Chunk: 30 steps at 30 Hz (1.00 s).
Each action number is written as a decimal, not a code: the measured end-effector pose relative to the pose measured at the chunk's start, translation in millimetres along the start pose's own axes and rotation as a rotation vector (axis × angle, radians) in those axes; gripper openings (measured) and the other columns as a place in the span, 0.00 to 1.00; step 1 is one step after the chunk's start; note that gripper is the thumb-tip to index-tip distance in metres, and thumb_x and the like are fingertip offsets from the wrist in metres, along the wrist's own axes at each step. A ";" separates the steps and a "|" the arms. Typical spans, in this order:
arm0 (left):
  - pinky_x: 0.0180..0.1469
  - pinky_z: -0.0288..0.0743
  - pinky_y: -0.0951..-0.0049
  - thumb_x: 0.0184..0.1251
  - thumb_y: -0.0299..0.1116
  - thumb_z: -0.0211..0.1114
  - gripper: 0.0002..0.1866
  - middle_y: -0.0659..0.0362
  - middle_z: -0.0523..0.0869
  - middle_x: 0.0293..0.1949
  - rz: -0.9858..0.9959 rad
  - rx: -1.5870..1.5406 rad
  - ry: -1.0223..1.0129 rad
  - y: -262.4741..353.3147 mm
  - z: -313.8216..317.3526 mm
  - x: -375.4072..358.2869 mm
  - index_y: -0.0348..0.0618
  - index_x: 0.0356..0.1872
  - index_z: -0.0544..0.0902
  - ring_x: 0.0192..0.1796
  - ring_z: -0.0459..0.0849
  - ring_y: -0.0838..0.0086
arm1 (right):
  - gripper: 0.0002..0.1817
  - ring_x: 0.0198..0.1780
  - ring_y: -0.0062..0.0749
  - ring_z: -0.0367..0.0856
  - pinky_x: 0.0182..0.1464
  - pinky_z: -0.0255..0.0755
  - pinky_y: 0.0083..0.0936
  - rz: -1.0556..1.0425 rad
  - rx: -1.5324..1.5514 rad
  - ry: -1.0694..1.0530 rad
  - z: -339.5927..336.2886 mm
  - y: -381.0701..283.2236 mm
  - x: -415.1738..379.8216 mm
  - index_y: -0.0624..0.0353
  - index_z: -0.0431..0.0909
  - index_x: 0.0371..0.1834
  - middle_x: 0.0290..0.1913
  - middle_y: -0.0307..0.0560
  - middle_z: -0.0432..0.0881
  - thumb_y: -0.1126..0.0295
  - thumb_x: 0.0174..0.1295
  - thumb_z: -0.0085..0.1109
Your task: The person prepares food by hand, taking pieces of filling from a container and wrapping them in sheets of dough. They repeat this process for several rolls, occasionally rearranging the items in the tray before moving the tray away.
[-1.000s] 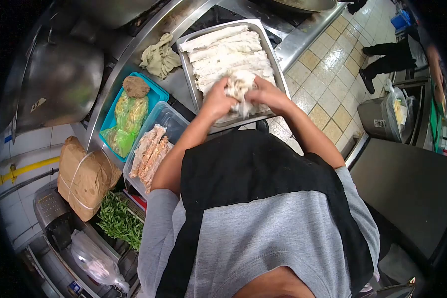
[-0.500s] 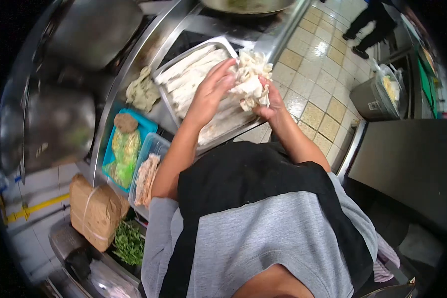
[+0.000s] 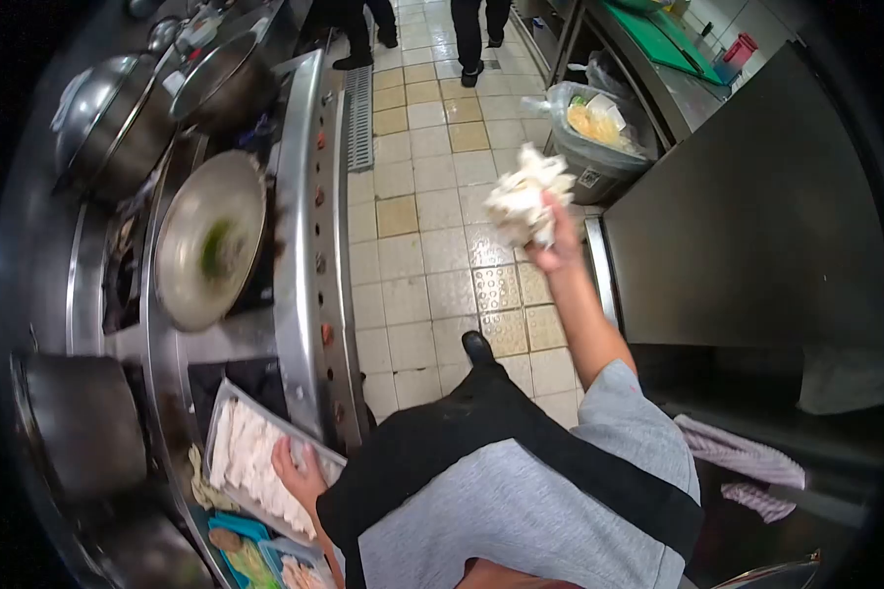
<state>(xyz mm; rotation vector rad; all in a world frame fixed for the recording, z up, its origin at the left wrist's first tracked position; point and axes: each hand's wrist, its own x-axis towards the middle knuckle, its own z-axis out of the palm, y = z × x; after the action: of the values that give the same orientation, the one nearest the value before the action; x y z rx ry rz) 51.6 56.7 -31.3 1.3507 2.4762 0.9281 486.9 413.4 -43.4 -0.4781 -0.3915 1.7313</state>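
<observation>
My right hand is stretched out over the floor aisle, closed around a crumpled white wad that looks like thin sheets or wrapping. Motion blurs the wad a little. Down at the left, my left hand lies with fingers apart at the near side of a metal tray. Long white floury-looking pieces fill that tray, and my left fingertips reach over them. The tray sits on the stove counter beside my apron.
A lined bin with scraps in it stands ahead on the right, beside a steel counter. A large wok rests on the stove at left. Blue containers of food sit below the tray. Two people's legs show at the far end.
My body has turned to the right, toward the aisle. The right hand has carried the wad away from the tray, toward the bin. My left hand has parted from the wad and dropped to the tray.
</observation>
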 end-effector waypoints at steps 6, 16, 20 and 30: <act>0.65 0.64 0.52 0.52 0.39 0.74 0.33 0.43 0.72 0.61 -0.068 0.475 -0.085 68.9 29.7 16.3 0.40 0.61 0.75 0.62 0.70 0.46 | 0.35 0.66 0.50 0.72 0.63 0.69 0.58 -0.297 -0.183 0.452 -70.7 -222.6 175.8 0.53 0.62 0.71 0.69 0.50 0.69 0.49 0.66 0.59; 0.60 0.66 0.47 0.68 0.53 0.54 0.35 0.38 0.76 0.56 -0.145 0.616 0.181 16.6 55.8 -17.4 0.38 0.69 0.68 0.57 0.73 0.42 | 0.13 0.35 0.39 0.83 0.36 0.80 0.36 -0.293 -0.189 0.328 -201.1 -151.5 230.3 0.54 0.77 0.42 0.32 0.42 0.83 0.56 0.69 0.56; 0.61 0.65 0.47 0.69 0.45 0.53 0.33 0.35 0.77 0.56 -0.099 0.573 0.171 9.5 62.5 -11.5 0.33 0.69 0.68 0.57 0.73 0.40 | 0.18 0.41 0.40 0.83 0.44 0.80 0.37 0.111 -0.208 0.424 -191.7 -19.8 175.1 0.56 0.77 0.52 0.44 0.47 0.82 0.55 0.68 0.57; 0.50 0.69 0.50 0.55 0.29 0.58 0.27 0.44 0.80 0.42 -0.219 0.495 0.381 33.4 60.6 32.0 0.31 0.59 0.75 0.47 0.77 0.50 | 0.21 0.35 0.31 0.83 0.40 0.79 0.25 0.617 -0.547 -0.062 -60.7 142.1 100.1 0.60 0.75 0.59 0.43 0.47 0.83 0.60 0.68 0.57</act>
<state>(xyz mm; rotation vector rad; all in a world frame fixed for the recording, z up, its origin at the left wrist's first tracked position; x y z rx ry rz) 82.4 122.3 -54.9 1.0519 3.2270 0.5866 381.1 482.1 -177.5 -1.0203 -0.8355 2.2320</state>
